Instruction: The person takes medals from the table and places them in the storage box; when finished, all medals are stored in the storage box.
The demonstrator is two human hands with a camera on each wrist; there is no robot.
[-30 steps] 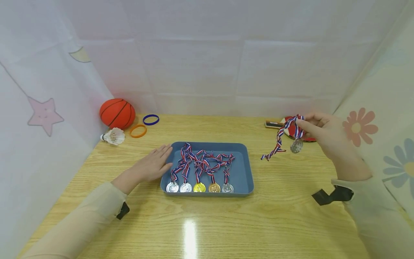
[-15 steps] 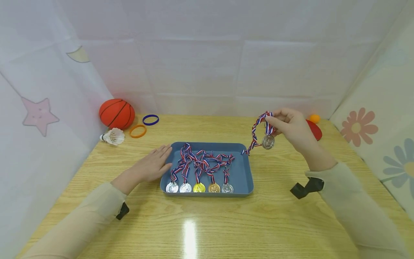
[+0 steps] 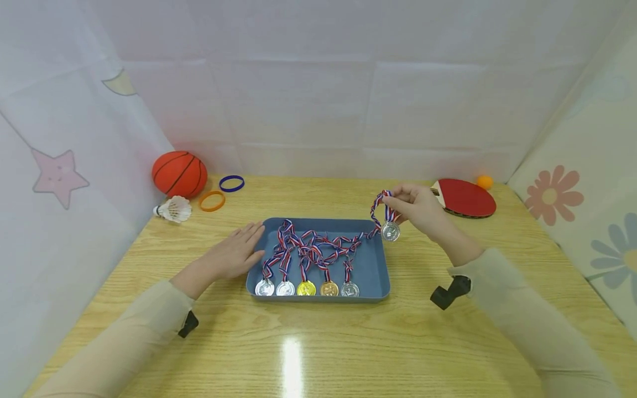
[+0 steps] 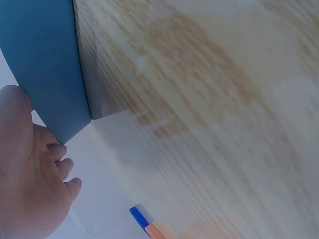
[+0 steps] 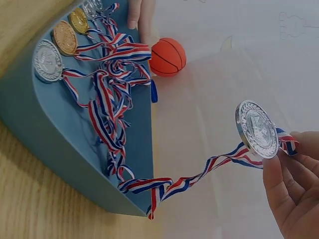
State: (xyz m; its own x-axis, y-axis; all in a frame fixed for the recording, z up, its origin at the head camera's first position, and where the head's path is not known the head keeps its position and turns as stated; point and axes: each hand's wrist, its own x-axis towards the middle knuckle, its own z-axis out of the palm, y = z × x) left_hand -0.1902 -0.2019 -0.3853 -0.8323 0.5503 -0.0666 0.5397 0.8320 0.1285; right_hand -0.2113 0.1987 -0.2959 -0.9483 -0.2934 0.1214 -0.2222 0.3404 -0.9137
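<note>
My right hand (image 3: 420, 210) pinches the striped ribbon of a silver medal (image 3: 390, 231) close above its disc. The medal hangs at the right back corner of a blue-grey tray (image 3: 373, 273). In the right wrist view, its red, white and blue ribbon (image 5: 199, 174) trails down to the tray's edge. Along the tray's front lie several medals: silver ones (image 3: 265, 287), a gold medal (image 3: 306, 288) and a bronze medal (image 3: 329, 289), with tangled ribbons (image 3: 316, 254) behind them. My left hand (image 3: 236, 254) rests at the tray's left side, fingers straight; the left wrist view shows it against the tray wall (image 4: 47, 59).
At the back left are a red basketball (image 3: 180, 174), a shuttlecock (image 3: 174, 209), an orange wristband (image 3: 212, 201) and a blue wristband (image 3: 231, 183). At the back right lie a red table tennis paddle (image 3: 465, 197) and an orange ball (image 3: 485, 182). White cloth (image 3: 308, 110) hangs behind the table.
My right hand has carried the silver medal leftward from in front of the paddle to the tray's right back corner, lowering it lately. The paddle is uncovered now. My left hand stays put.
</note>
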